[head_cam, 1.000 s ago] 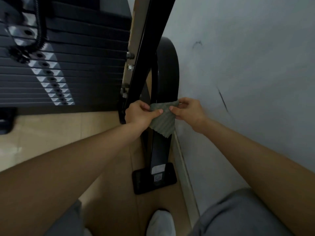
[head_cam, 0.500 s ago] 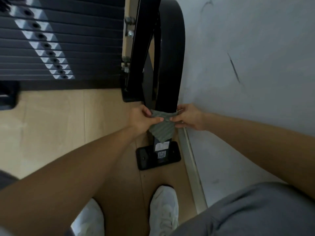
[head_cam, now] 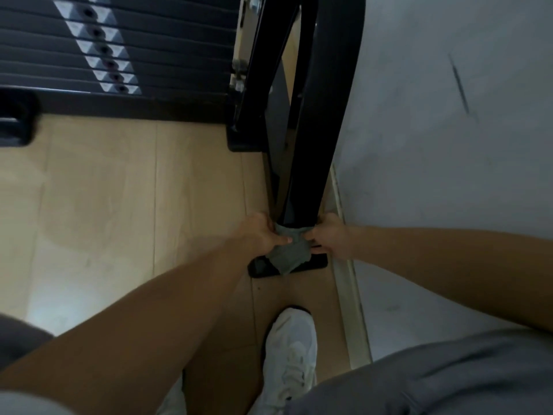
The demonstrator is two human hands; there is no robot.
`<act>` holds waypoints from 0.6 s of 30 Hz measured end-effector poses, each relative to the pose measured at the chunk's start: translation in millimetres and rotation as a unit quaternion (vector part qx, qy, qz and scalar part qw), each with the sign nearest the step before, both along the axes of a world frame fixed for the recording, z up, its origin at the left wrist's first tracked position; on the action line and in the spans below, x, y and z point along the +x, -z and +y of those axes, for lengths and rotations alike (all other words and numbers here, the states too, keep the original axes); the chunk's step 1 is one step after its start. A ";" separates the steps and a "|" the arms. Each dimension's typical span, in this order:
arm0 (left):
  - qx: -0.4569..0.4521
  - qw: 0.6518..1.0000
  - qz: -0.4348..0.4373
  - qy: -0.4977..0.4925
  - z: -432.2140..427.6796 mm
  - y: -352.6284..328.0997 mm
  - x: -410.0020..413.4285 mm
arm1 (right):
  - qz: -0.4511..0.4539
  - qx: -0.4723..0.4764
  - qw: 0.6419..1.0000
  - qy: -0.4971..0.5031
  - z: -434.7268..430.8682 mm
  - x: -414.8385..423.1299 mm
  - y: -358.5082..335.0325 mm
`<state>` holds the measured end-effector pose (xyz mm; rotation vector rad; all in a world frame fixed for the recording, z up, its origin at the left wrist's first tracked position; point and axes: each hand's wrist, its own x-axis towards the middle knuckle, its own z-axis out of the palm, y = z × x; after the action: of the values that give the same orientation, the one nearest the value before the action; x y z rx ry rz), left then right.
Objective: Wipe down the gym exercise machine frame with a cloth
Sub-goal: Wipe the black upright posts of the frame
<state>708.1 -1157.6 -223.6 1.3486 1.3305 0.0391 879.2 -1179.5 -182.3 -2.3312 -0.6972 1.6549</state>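
A grey-green cloth [head_cam: 289, 253] is wrapped round the bottom of the machine's black frame post [head_cam: 314, 139], just above its flat black foot plate [head_cam: 315, 261]. My left hand [head_cam: 259, 233] pinches the cloth's left end between thumb and fingers. My right hand [head_cam: 330, 235] pinches the right end, on the wall side of the post. A loose corner of the cloth hangs down over the foot plate.
The grey wall [head_cam: 449, 145] and its skirting board [head_cam: 350, 295] run close to the post's right side. A black weight stack [head_cam: 104, 55] stands at the upper left on the wooden floor [head_cam: 119, 205]. My white shoe [head_cam: 291, 348] is just below the foot plate.
Both hands have slid the cloth down the post, from about mid-height to its base by the foot plate. The view has tilted downward with them.
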 end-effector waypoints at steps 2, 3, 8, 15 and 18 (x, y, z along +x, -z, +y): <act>0.021 1.000 -0.007 -0.023 -1.2 1.6 -0.8 | -0.009 0.022 1.000 0.012 5.1 2.3 -2.8; 0.034 0.998 -0.017 -0.045 -1.2 2.7 -1.9 | -0.011 0.033 0.999 0.016 7.3 3.8 -4.3; 0.080 0.983 -0.095 -0.134 4.3 -4.4 -1.7 | 0.012 0.086 0.996 0.026 21.8 4.4 -22.2; 0.168 0.940 -0.159 -0.251 28.2 -39.2 16.0 | 0.007 0.176 0.984 0.025 59.6 10.3 -69.3; 0.211 0.921 -0.164 -0.283 42.7 -60.0 23.3 | 0.014 0.236 0.970 0.053 71.3 10.1 -86.4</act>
<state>731.3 -1115.0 -163.7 1.1864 1.4221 0.9554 889.3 -1108.2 -95.9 -1.9649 -0.8368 1.2997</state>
